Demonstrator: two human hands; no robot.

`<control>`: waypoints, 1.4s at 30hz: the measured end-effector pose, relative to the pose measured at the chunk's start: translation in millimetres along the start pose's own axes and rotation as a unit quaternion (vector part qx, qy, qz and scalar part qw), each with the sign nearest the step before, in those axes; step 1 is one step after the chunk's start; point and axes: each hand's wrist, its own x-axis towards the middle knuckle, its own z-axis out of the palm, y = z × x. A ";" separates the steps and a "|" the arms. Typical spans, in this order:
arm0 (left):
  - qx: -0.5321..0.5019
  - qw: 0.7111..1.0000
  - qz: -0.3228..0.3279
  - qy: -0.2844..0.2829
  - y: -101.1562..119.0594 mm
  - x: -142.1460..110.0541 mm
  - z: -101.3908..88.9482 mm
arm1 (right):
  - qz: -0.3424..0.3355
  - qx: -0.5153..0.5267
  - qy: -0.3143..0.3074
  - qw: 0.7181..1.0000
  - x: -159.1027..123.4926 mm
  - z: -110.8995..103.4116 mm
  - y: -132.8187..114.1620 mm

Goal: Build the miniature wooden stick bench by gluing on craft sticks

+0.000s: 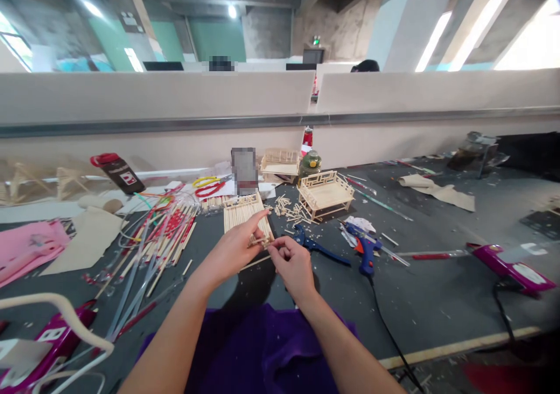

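Note:
My left hand [234,245] is curled at the near right edge of a flat panel of pale wooden sticks [242,212], its index finger stretched over the panel. Short sticks [259,241] show under its fingers, gripped there. Close beside it, my right hand [294,265] is closed in a pinch at the panel's near corner. What lies between those fingertips is too small to make out. To the right of the hands lie blue-handled cutters [321,248] and a blue glue gun [366,251] with its cord.
Behind are two small stick-built benches [329,197] [280,163], with cut stick pieces [289,208] scattered nearby. Loose sticks [168,230] and glue sticks lie left. Scissors [212,187], a dark bottle [117,173], a green jar [310,163] and purple tools [511,268] stand or lie around.

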 end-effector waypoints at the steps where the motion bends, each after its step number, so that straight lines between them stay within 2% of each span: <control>1: 0.000 1.000 0.000 -0.002 -0.3 0.1 0.6 | -0.002 0.002 0.001 1.000 -0.2 0.2 -0.6; 12: 0.013 1.000 -0.002 -0.005 3.9 0.0 2.1 | -0.040 -0.041 -0.002 0.998 -4.5 -0.5 -1.7; 19: 0.021 1.000 0.007 -0.004 2.0 -0.7 2.7 | -0.087 -0.098 0.003 0.991 -7.0 -0.9 -3.3; 33: 0.010 1.000 0.006 -0.007 0.0 -2.0 2.3 | -0.165 -0.180 0.046 0.969 -9.3 0.6 -5.9; 42: 0.026 1.000 0.007 0.008 0.1 -1.9 3.1 | -0.143 -0.175 0.045 0.973 -11.5 -2.5 -6.5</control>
